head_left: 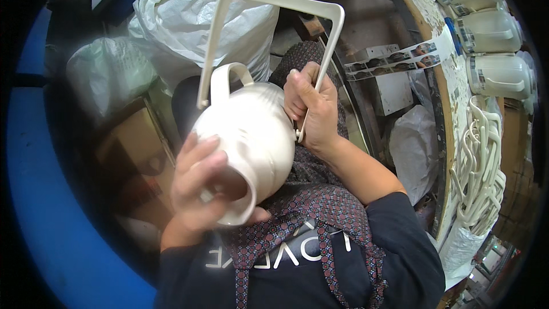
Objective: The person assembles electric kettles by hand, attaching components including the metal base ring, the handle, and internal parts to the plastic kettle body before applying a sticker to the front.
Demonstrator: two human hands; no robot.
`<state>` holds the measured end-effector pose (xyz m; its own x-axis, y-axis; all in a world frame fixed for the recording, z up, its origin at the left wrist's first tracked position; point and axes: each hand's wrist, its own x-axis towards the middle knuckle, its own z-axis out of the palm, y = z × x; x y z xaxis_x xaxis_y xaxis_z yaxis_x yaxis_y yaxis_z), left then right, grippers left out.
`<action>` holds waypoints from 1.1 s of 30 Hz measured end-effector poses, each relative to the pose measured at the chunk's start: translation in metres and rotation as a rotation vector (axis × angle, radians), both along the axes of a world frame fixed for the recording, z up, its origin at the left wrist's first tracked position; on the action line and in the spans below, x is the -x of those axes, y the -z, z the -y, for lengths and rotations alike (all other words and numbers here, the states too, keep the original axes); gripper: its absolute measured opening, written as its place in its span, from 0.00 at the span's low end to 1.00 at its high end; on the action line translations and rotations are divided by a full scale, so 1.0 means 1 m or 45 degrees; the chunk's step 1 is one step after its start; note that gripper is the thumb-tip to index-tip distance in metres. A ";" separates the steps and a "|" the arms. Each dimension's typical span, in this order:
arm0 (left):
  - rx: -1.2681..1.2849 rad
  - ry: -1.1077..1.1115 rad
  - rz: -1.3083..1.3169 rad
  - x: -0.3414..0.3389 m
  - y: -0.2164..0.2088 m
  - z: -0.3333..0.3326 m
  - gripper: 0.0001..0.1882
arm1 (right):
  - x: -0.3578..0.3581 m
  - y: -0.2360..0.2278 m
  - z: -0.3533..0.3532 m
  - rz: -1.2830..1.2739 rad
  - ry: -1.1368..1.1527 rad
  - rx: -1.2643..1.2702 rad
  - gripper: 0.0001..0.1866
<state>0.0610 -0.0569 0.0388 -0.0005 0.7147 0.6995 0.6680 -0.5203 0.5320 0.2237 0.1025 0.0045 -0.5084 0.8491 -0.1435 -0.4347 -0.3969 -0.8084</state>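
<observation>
A white plastic jug (257, 131) lies tilted over my lap, its wide mouth toward my body and a small loop handle on its far side. My left hand (197, 180), slightly blurred, holds the jug near its mouth, fingers curved about the rim. The fist of my right hand (314, 103) is closed around the right arm of a long white bail handle (280, 0). Low on its right side the bail meets the jug at a small pivot. The bail's left end stands beside the jug wall and looks unattached.
A white woven sack (171, 17) of pale plastic pieces stands ahead, with a clear bag (108, 68) and a cardboard box (137, 143) to the left. The worn bench (449, 114) at right carries white jugs (494, 31), a label strip (400, 60) and bundled white handles (480, 166).
</observation>
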 end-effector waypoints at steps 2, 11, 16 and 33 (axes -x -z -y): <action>0.030 0.205 0.118 -0.006 -0.002 0.001 0.32 | 0.002 0.006 0.002 0.249 -0.081 -0.092 0.11; 0.004 0.312 0.193 0.009 0.004 -0.004 0.28 | 0.005 -0.004 -0.012 0.390 -0.387 -0.529 0.11; -0.050 -0.548 0.534 0.023 0.030 -0.044 0.32 | 0.006 0.000 -0.018 0.177 -0.329 -0.248 0.08; 0.545 -0.004 1.854 -0.008 0.058 -0.051 0.25 | -0.020 -0.075 0.019 0.535 -0.463 -1.388 0.24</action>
